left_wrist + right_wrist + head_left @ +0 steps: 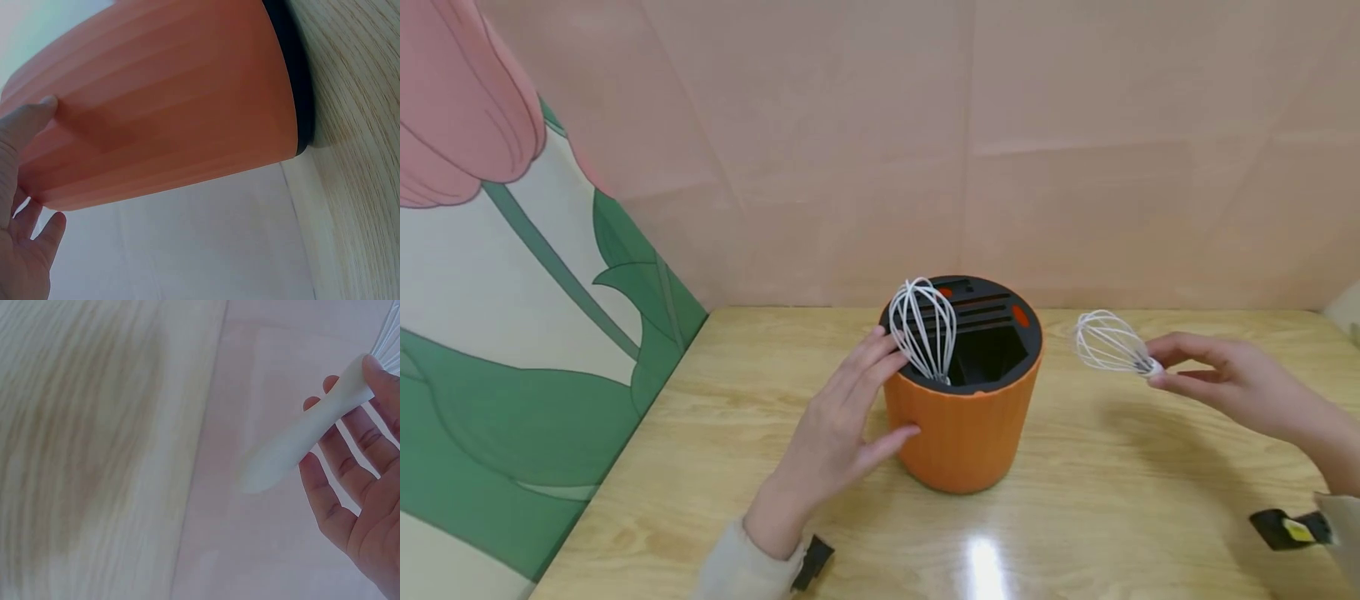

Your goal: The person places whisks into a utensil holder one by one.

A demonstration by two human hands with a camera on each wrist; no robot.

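An orange utensil holder (966, 437) with a black slotted top stands upright on the table. One white wire whisk (927, 333) sits in it, head up at the left of the top, its handle hidden inside. My left hand (842, 433) is at the holder's left side, fingers extended by the rim and that whisk's wires. In the left wrist view its thumb (37, 119) lies against the orange wall. To the right, my right hand (1240, 383) holds a second whisk (1108, 342) above the table, pinching its white handle (306, 434) near the wires.
The light wood table (715, 425) extends on both sides of the holder. Behind it rises a pinkish covering (850, 167), and a tulip-patterned panel (535, 333) runs along the left edge. The holder's top has a large dark opening (992, 354) at the front right.
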